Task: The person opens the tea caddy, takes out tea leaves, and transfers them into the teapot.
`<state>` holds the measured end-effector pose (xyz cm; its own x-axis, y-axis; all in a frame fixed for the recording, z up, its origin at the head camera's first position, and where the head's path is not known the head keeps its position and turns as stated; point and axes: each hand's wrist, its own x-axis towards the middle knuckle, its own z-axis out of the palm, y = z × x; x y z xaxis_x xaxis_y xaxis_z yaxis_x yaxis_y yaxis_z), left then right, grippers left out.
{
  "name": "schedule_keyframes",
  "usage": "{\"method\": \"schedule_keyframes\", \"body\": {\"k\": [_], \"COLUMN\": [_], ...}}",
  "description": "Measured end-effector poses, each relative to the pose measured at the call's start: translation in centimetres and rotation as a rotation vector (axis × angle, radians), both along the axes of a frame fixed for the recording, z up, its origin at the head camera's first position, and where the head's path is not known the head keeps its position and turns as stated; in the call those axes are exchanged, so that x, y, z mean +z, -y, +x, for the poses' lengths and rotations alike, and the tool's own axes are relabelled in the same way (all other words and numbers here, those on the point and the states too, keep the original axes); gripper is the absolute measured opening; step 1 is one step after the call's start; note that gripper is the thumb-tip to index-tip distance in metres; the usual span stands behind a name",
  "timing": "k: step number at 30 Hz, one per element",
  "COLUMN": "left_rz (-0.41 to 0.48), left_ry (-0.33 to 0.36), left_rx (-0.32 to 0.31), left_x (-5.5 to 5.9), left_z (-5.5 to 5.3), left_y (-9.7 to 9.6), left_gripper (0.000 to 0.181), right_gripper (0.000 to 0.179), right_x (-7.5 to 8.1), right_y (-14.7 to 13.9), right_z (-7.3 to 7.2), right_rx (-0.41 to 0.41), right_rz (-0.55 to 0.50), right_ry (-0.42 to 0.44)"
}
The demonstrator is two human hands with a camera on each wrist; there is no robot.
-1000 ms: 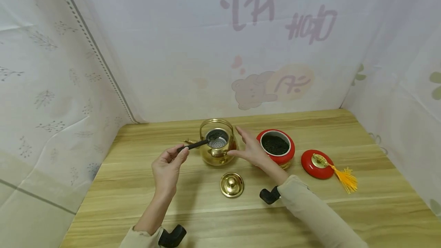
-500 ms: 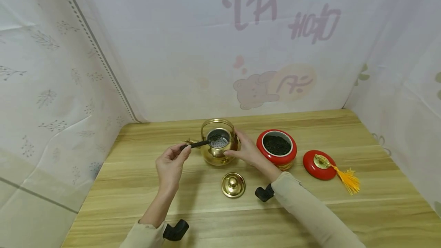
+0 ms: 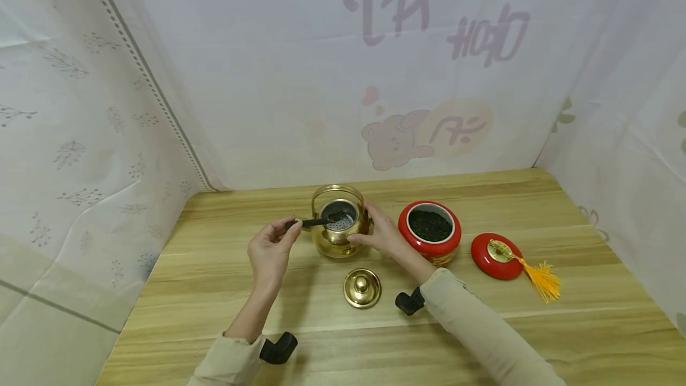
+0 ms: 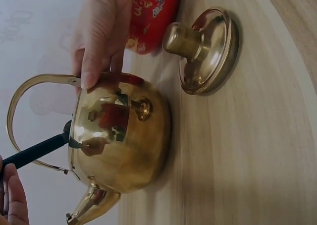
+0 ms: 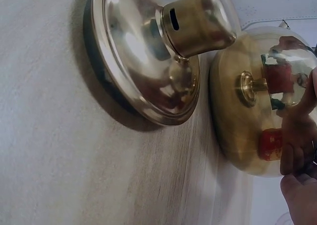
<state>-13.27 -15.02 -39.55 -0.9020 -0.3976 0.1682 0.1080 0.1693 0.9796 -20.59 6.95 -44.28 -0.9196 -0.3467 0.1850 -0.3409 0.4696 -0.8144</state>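
My left hand (image 3: 270, 253) pinches the dark handle of a spoon (image 3: 313, 223). The spoon's bowl, with dark tea leaves on it, is inside the mouth of a golden teapot (image 3: 334, 246). A perforated metal strainer (image 3: 341, 226) sits in that mouth, and the raised handle (image 4: 27, 86) arches over it in the left wrist view. On the pot's right side, my right hand (image 3: 386, 238) holds the body, thumb in front and fingers toward the back. The golden teapot lid (image 3: 362, 288) lies knob up on the table in front of the pot.
A red jar (image 3: 429, 248) full of dark tea leaves stands open just right of my right hand. Farther right lies its red lid (image 3: 485, 262) with a yellow tassel (image 3: 542, 280). Patterned cloth (image 3: 268, 106) hangs behind the wooden table (image 3: 214, 279).
My right hand has moved left from beside the pot onto its side. The left hand has shifted slightly right and up, and the spoon now lies more level in the pot's mouth.
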Motion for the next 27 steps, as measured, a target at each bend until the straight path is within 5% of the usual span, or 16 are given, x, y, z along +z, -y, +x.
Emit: {"method": "schedule_keyframes", "body": {"k": [7,14,18,27], "left_rz": [-0.034,-0.097,-0.105,-0.124], "left_ry": [-0.029,-0.023,-0.058,-0.126], "left_rx": [-0.013,-0.008,-0.024,-0.034], "left_x": [0.5,3.5,3.7,4.0], "left_z": [-0.6,0.4,0.4,0.3], "left_y": [-0.4,-1.7,-1.9,-2.0], "left_gripper": [0.028,0.025,0.023,0.022], "right_gripper": [0.081,0.081,0.079,0.078], "right_x": [-0.2,-0.3,-0.6,-0.5], "right_y": [0.0,-0.1,-0.1,-0.1], "right_z": [0.0,-0.1,0.0,-0.2], "right_rx": [-0.001,0.011,0.012,0.004], "right_rz": [-0.012,-0.017,-0.016,-0.023], "right_ry": [-0.002,-0.019,-0.074,-0.017]}}
